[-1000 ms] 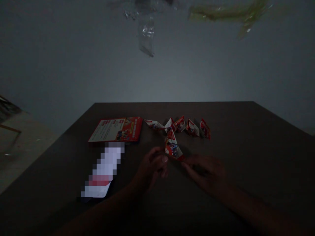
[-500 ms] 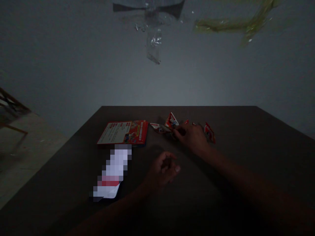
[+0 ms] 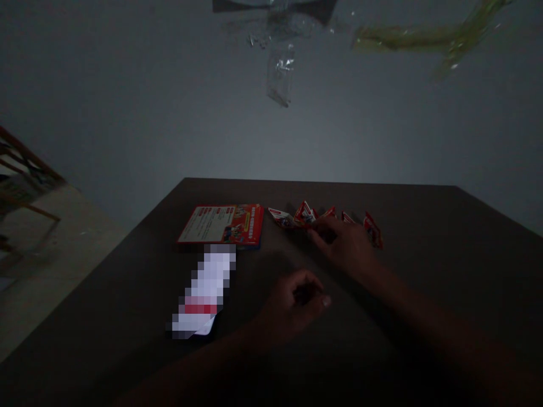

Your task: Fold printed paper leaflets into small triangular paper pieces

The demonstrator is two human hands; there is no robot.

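Observation:
In dim light, several small red-and-white folded paper pieces stand in a row across the dark table. My right hand (image 3: 345,240) reaches to them, its thumb and fingers pinched at the lower right edge of one red-and-white folded paper piece (image 3: 304,213). The leftmost folded piece (image 3: 280,217) lies just beside it. Behind my right hand, more pieces show in part, and the rightmost one (image 3: 373,230) leans past my knuckles. Nearer to me, my left hand (image 3: 299,299) hovers with curved fingers, a gap between thumb and fingertips, holding nothing.
A red printed box or book (image 3: 223,225) with a white panel lies left of the row. In front of it rests a lit phone (image 3: 206,299), its screen blurred out. The table (image 3: 428,226) meets a grey wall bearing tape (image 3: 280,76). Wooden furniture (image 3: 31,164) stands at far left.
The view has shifted slightly left. The folded piece at my right fingertips stands lower than before, and the pieces behind show more. My left hand has moved slightly right and its fingers have parted a little.

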